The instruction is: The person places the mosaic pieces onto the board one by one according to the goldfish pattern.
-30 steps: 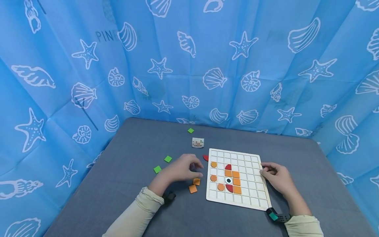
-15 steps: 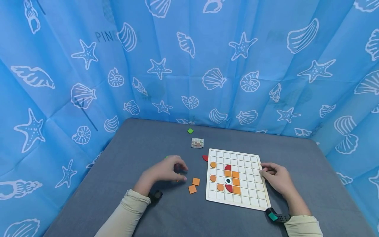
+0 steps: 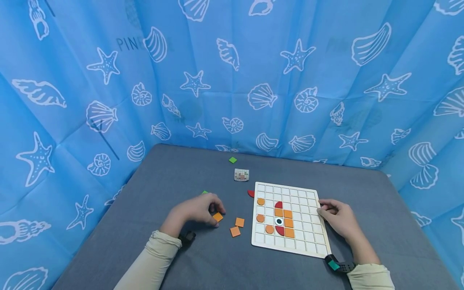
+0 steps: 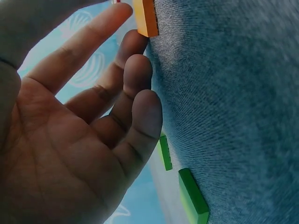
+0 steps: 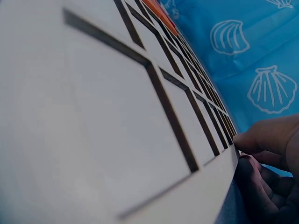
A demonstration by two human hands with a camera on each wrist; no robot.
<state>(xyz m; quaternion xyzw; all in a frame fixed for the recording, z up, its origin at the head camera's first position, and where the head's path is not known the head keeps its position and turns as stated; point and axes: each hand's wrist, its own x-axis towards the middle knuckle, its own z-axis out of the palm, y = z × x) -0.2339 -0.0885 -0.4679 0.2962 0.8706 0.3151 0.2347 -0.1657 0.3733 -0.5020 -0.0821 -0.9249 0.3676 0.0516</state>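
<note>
My left hand (image 3: 197,209) is low over the cloth, its spread fingers bent around an orange square tile (image 3: 217,216). In the left wrist view that orange tile (image 4: 145,18) stands at the fingertips, flat on the cloth, while the thumb leaves the picture at the top. My right hand (image 3: 338,215) pinches the right edge of a white gridded board (image 3: 308,241), thumb on top and fingers below the rim. On the board are orange squares (image 3: 288,222), round orange pieces (image 3: 260,218), red quarter-round pieces (image 3: 279,230) and an eye piece (image 3: 278,221).
Two loose orange tiles (image 3: 237,226) lie between the left hand and the board. A red piece (image 3: 251,193) touches the board's left side. Behind are a small pattern card (image 3: 241,175) and a green tile (image 3: 233,160). Other green tiles (image 4: 192,196) sit beside the left hand.
My left hand has moved left, away from the board, and come down around the leftmost orange tile. The right hand keeps its place on the board's edge.
</note>
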